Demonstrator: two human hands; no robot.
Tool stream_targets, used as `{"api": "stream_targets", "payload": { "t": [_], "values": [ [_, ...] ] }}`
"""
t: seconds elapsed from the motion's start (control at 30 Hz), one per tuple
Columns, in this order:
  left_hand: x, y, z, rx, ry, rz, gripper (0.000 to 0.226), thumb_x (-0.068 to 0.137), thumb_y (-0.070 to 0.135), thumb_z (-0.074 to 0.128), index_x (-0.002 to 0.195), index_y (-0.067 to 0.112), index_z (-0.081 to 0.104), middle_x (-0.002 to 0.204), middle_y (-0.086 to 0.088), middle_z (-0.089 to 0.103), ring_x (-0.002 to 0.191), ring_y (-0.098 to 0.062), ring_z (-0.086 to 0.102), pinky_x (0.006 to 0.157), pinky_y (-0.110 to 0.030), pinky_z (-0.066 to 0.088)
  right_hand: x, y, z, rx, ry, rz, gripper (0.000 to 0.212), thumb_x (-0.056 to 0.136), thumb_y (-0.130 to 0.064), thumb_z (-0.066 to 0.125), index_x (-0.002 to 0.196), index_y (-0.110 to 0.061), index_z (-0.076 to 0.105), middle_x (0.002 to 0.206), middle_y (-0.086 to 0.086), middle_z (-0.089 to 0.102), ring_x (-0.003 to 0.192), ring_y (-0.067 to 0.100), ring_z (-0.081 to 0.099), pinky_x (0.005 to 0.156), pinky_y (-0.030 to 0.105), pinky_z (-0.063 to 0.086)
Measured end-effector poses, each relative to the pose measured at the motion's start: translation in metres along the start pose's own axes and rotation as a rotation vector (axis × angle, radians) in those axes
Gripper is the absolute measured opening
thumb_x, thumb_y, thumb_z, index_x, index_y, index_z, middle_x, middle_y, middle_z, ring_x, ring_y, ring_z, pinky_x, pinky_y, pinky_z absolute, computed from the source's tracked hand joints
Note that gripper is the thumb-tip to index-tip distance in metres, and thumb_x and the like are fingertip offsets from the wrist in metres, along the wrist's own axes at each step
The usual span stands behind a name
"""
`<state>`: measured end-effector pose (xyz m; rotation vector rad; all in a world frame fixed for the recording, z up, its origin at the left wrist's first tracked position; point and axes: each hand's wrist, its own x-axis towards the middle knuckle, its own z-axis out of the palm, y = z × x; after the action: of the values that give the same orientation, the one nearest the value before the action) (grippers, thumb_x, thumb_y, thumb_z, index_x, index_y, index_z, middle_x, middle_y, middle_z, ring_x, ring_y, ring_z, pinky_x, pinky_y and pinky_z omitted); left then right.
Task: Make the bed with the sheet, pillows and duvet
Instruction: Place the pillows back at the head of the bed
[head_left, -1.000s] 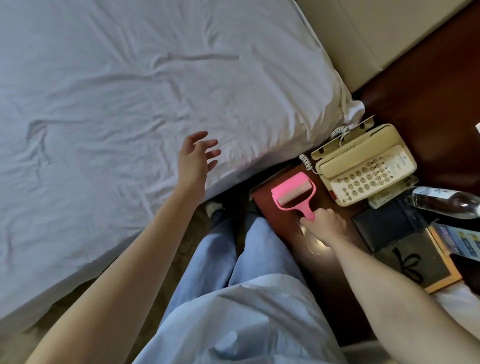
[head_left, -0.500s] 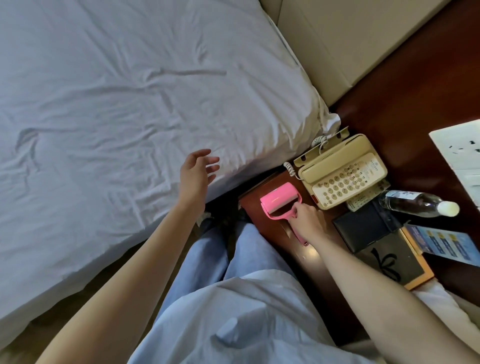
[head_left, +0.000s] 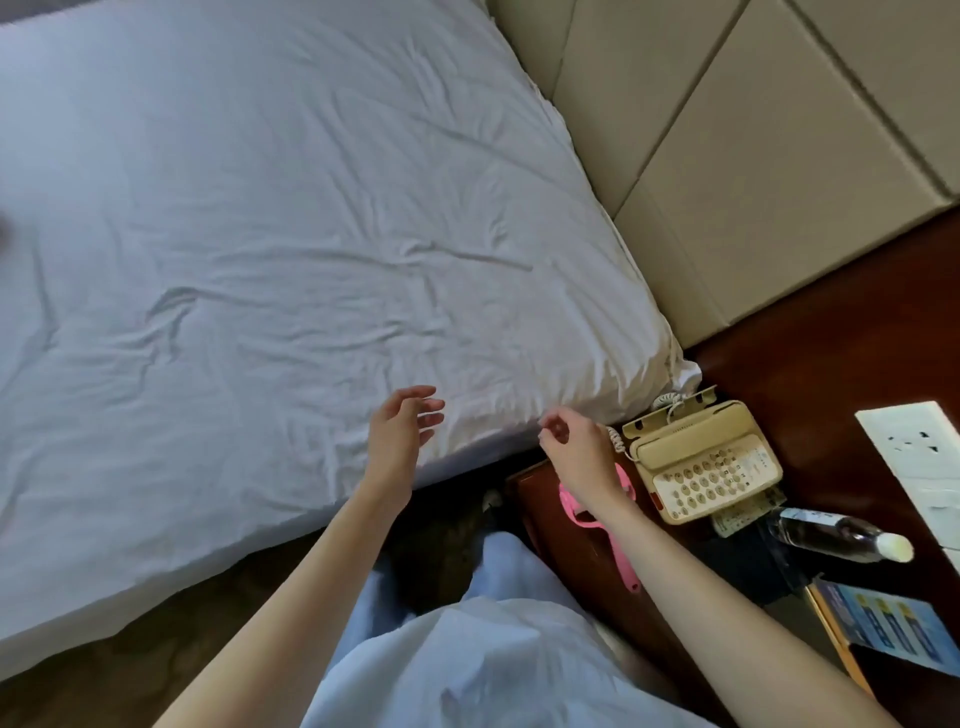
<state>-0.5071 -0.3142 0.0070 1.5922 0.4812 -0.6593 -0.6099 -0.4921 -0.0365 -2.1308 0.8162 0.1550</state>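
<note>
A wrinkled white sheet (head_left: 270, 218) covers the mattress, which fills the left and middle of the head view. Its near corner by the headboard bulges over the bed edge. My left hand (head_left: 400, 434) hovers over the sheet's near edge with relaxed, spread fingers, holding nothing. My right hand (head_left: 574, 447) is raised beside the mattress corner with loosely curled fingers and holds nothing. No pillow or duvet is in view.
A dark wooden nightstand (head_left: 582, 561) stands to the right, bearing a pink lint roller (head_left: 618, 540), a beige telephone (head_left: 701, 462), a water bottle (head_left: 841, 535) and booklets (head_left: 883, 623). A padded beige headboard (head_left: 727, 156) rises behind. My legs stand between bed and nightstand.
My right hand has let go of the pink lint roller, which now lies on the nightstand, and has lifted toward the mattress corner. My left hand stays over the sheet edge.
</note>
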Motion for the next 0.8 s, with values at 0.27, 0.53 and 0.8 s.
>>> {"api": "stream_targets", "payload": {
  "t": [0.27, 0.53, 0.8],
  "values": [
    [-0.005, 0.036, -0.133, -0.088, 0.016, 0.142, 0.028, 0.095, 0.006, 0.038, 0.098, 0.012, 0.064, 0.084, -0.001, 0.067, 0.077, -0.014, 0.062, 0.071, -0.022, 0.046, -0.017, -0.153, 0.069, 0.188, 0.0, -0.13, 0.011, 0.086, -0.007, 0.061, 0.084, -0.018, 0.063, 0.081, 0.003, 0.069, 0.083, 0.02, 0.066, 0.081, 0.034, 0.054],
    [-0.011, 0.064, -0.238, -0.241, 0.08, 0.22, 0.028, 0.094, 0.005, 0.038, 0.099, 0.012, 0.064, 0.085, -0.001, 0.066, 0.078, -0.014, 0.06, 0.072, -0.023, 0.044, -0.051, -0.292, 0.109, 0.258, 0.018, -0.341, 0.013, 0.086, -0.002, 0.057, 0.086, -0.012, 0.064, 0.076, 0.005, 0.069, 0.074, 0.017, 0.067, 0.077, 0.034, 0.057],
    [-0.021, 0.118, -0.304, -0.336, 0.179, 0.363, 0.026, 0.095, 0.006, 0.04, 0.102, 0.01, 0.065, 0.086, 0.0, 0.067, 0.078, -0.013, 0.061, 0.073, -0.023, 0.045, -0.056, -0.4, 0.127, 0.253, -0.019, -0.553, 0.014, 0.085, -0.003, 0.058, 0.084, -0.016, 0.064, 0.075, 0.004, 0.069, 0.076, 0.019, 0.067, 0.076, 0.033, 0.054]
  ]
}}
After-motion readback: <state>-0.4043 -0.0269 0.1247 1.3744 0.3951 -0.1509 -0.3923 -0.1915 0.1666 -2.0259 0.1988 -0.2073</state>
